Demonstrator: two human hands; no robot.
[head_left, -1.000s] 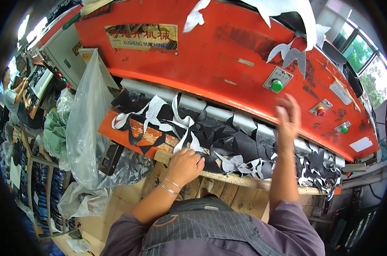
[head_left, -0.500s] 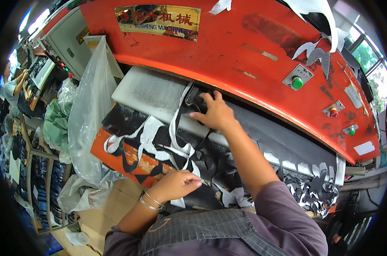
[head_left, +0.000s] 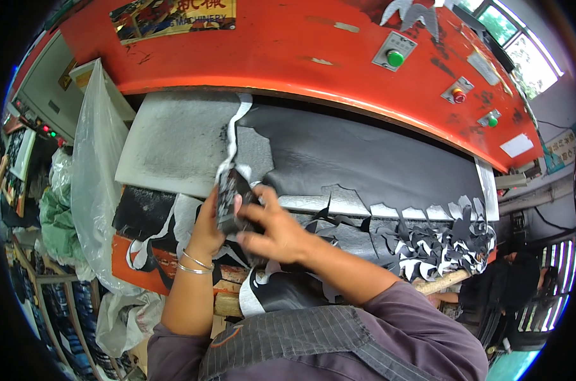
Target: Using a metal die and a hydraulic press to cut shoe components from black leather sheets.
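Note:
A dark cutting die (head_left: 232,198), blurred by motion, is held upright above the front edge of the white cutting pad (head_left: 167,140). My left hand (head_left: 206,223) is closed on its left side. The fingers of my right hand (head_left: 276,233) bend against its right side, partly spread. What lies inside the die cannot be made out. Behind it a black sheet (head_left: 358,162) covers much of the pad, and its left edge has a cut-out outline. A thin white-backed strip (head_left: 232,136) runs from the back of the pad down to the die.
The red press beam (head_left: 288,60) spans the back, with a green button (head_left: 395,59) and a red knob (head_left: 458,96). Black and white offcuts (head_left: 437,244) pile along the front right. Clear plastic sheeting (head_left: 97,171) hangs at left. Another person (head_left: 513,279) is at far right.
My right hand has brought the die from the pad toward me, and my left hand has come up and taken hold of it. The view has shifted, so the beam sits higher and further left.

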